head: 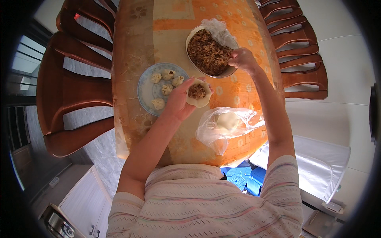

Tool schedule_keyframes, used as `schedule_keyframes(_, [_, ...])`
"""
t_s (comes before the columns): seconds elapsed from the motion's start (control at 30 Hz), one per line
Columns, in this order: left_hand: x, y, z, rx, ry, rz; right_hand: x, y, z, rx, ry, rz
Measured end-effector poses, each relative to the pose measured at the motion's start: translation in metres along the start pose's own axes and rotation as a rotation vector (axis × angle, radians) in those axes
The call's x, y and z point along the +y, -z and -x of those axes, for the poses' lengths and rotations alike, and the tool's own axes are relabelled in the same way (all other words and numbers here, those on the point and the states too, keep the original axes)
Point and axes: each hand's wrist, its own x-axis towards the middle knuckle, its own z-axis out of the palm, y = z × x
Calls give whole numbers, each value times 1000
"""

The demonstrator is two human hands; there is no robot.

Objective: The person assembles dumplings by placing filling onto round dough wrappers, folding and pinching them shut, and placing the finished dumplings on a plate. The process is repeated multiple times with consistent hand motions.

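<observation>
My left hand [180, 99] cups a round dough wrapper [203, 103] with a mound of brown filling [197, 91] in its middle. Just left of that hand, partly behind it, is a blue-rimmed plate [143, 89] bearing several pleated dumplings [167, 89]. At the right side of a large bowl [205, 73] of brown filling [209, 52], my right hand [243, 59] is closed near the rim; whether a utensil is in its fingers is hidden. Crumpled clear plastic film [221, 32] covers the bowl's far right part.
A clear plastic bag [208, 128] with a stack of round dough wrappers [227, 120] lies at the near right of the table [184, 139], on its patterned cloth. Wooden chairs [80, 86] line the left side, and more chairs [303, 76] the right.
</observation>
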Motion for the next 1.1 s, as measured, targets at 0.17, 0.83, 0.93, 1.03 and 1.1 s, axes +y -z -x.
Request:
schedule_keyframes(0.17, [1,3,-5,-20,27,28,-46,31,32,-152,-117,-575])
schedule_keyframes(0.83, [-5,-8,0,125,-95,-86,-126,-20,104,-41,316,-235])
schedule_keyframes(0.93, [-6,-8,0,110,-69,-47,-125,-28,108,59,433,-87])
schedule_keyframes(1.03, [-4,-10,1,99,-50,-35,-129,-22,111,73,496,-90])
schedule_keyframes(1.1, [-5,-12,2,106,-68,-36,-129,-23,111,94,486,34])
